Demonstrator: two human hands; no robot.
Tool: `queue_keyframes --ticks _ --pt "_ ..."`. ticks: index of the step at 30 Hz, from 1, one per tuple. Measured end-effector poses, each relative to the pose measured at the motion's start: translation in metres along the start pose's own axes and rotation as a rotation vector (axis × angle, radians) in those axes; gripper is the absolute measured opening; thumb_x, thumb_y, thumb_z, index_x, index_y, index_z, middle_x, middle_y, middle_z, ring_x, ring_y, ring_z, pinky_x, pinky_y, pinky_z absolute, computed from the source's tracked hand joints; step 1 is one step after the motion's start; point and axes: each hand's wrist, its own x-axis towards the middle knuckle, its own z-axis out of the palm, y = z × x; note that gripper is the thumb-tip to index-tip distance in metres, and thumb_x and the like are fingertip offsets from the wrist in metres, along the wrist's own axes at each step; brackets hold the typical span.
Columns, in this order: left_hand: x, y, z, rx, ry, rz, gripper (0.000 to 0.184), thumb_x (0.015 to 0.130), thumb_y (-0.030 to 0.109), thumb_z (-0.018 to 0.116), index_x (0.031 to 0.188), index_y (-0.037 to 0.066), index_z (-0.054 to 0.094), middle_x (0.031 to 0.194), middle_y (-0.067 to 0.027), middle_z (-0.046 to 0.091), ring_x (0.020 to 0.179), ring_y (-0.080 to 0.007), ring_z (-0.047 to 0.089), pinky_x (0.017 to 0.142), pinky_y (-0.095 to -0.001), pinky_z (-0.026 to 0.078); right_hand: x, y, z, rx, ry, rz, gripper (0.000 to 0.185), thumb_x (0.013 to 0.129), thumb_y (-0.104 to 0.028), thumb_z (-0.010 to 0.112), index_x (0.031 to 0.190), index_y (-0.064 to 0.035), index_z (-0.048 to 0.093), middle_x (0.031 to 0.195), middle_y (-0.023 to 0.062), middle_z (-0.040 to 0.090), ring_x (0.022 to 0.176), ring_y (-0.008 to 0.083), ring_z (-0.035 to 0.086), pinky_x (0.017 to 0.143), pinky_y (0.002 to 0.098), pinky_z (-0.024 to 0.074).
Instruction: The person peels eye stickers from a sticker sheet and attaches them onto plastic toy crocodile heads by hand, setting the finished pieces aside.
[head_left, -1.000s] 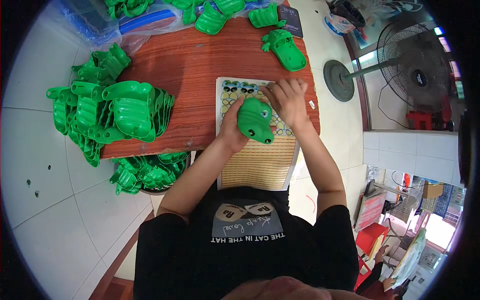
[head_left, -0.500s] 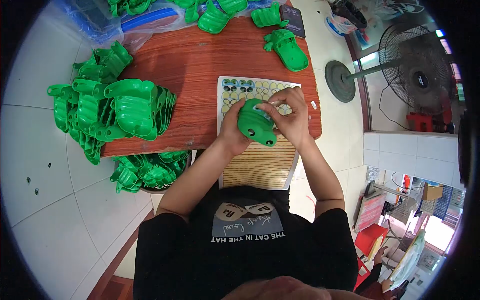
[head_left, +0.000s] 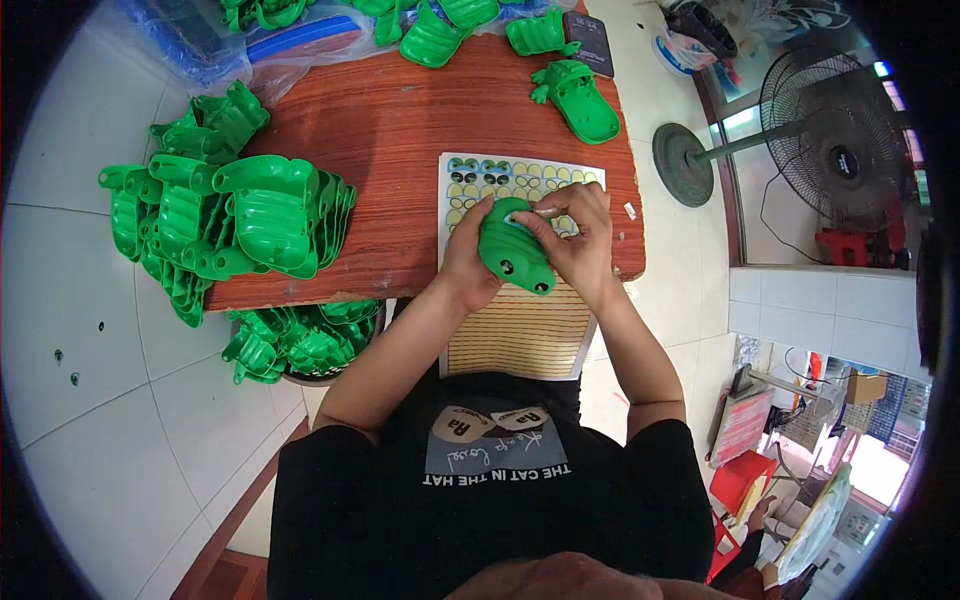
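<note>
My left hand [head_left: 468, 262] is wrapped around a green plastic crocodile-like toy piece [head_left: 515, 250], holding it over the sheet. Dark spots show at its lower end, one of them an eye-like mark with a white glint. My right hand [head_left: 580, 235] is bent at the toy's upper side, its thumb pressed against an eye sticker [head_left: 511, 219] there; the index finger curls just above the thumb. Beneath both hands lies a sticker sheet [head_left: 470, 192] with rows of eye shapes. A striped yellowish sheet [head_left: 515, 335] hangs toward my lap.
Stacked green plastic parts [head_left: 275, 215] stand at the table's left, with more in a basket [head_left: 310, 350] below. A finished-looking green toy [head_left: 582, 105] and a dark phone-like object [head_left: 588, 45] lie at the far right of the wooden table [head_left: 380, 120]. A fan [head_left: 835, 150] stands beyond.
The right thumb now lies flatter against the eye sticker, and the right fingers have bent in slightly. The left hand keeps its hold on the toy piece.
</note>
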Motion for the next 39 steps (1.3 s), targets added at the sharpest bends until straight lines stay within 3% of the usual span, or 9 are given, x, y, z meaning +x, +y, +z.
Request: queue_keyframes --ticks 8,11,12,16,20,23,26,34,39 --pt "0.001 0.000 -0.005 0.021 -0.075 0.015 0.049 0.097 0.045 0.033 0.121 0.005 0.051 0.110 -0.0084 0.060 0.100 -0.0201 0.061 0.082 -0.0363 0.053 0.004 -0.013 -0.010 -0.379 -0.043 0.024 0.032 0.066 -0.019 0.083 0.087 -0.0069 0.063 0.085 0.0038 0.058 0.074 0.0168 0.054 0.068 0.0335 0.0416" --pt "-0.009 0.001 0.009 0.084 0.003 -0.004 0.053 0.097 0.047 0.033 0.125 0.005 0.048 0.113 -0.0103 0.058 0.105 -0.0217 0.059 0.083 -0.0370 0.053 0.004 -0.006 -0.010 0.488 -0.375 0.644 0.037 0.070 -0.016 0.081 0.099 -0.0034 0.061 0.083 0.0012 0.056 0.070 0.0098 0.050 0.063 0.0264 0.0409" --pt "-0.007 0.000 0.004 0.111 -0.030 0.039 0.054 0.096 0.050 0.037 0.123 0.006 0.049 0.113 -0.0123 0.058 0.103 -0.0264 0.060 0.088 -0.0465 0.051 0.005 -0.002 -0.009 0.506 -0.436 0.610 0.039 0.072 -0.015 0.081 0.102 -0.0007 0.061 0.081 -0.0007 0.053 0.074 0.0061 0.050 0.059 0.0213 0.0434" --pt "-0.011 0.005 -0.003 0.060 -0.086 0.047 0.065 0.093 0.059 0.033 0.128 0.005 0.045 0.124 -0.0144 0.053 0.109 -0.0310 0.057 0.092 -0.0485 0.048 0.026 0.006 -0.007 0.520 -0.548 0.646 0.024 0.071 -0.005 0.079 0.089 -0.0023 0.062 0.082 0.0006 0.059 0.070 0.0060 0.053 0.065 0.0204 0.0463" --pt "-0.023 0.015 -0.016 -0.011 -0.179 0.201 0.071 0.091 0.063 0.032 0.132 0.006 0.040 0.130 -0.0148 0.048 0.114 -0.0331 0.054 0.091 -0.0457 0.046 0.064 0.021 0.016 0.770 -0.372 0.449 0.018 0.075 -0.015 0.079 0.075 -0.0063 0.062 0.061 -0.0067 0.052 0.059 0.0004 0.045 0.052 0.0198 0.0344" --pt "-0.024 0.012 -0.026 0.123 -0.073 0.352 0.065 0.095 0.057 0.025 0.130 0.005 0.041 0.134 -0.0170 0.045 0.116 -0.0334 0.052 0.097 -0.0467 0.041 0.120 -0.005 0.034 0.503 -0.186 0.270 0.020 0.078 -0.013 0.073 0.067 -0.0076 0.057 0.062 -0.0024 0.056 0.057 0.0076 0.049 0.052 0.0275 0.0383" --pt "-0.013 -0.003 -0.053 0.427 -0.088 0.435 0.050 0.098 0.045 0.033 0.122 0.003 0.047 0.124 -0.0152 0.053 0.109 -0.0297 0.057 0.092 -0.0396 0.044 0.162 0.002 0.081 0.050 -0.178 -0.461 0.014 0.074 -0.013 0.071 0.072 -0.0092 0.057 0.070 0.0016 0.058 0.068 0.0195 0.055 0.063 0.0360 0.0413" --pt "-0.031 -0.016 -0.051 1.252 -0.123 0.678 0.020 0.086 0.014 0.059 0.101 0.000 0.056 0.090 -0.0121 0.063 0.088 -0.0266 0.063 0.076 -0.0332 0.050 0.169 -0.009 0.190 -0.171 -0.447 -0.827 0.023 0.067 -0.020 0.071 0.084 -0.0113 0.058 0.089 0.0041 0.054 0.094 0.0233 0.051 0.080 0.0394 0.0380" --pt "-0.006 -0.024 -0.035 1.924 -0.638 0.755 0.020 0.086 0.018 0.054 0.093 0.000 0.057 0.086 -0.0138 0.060 0.083 -0.0298 0.061 0.071 -0.0398 0.050 0.178 -0.011 0.195 0.064 -0.393 -0.934 0.026 0.071 -0.019 0.071 0.094 -0.0109 0.062 0.091 0.0053 0.055 0.093 0.0251 0.052 0.083 0.0411 0.0385"
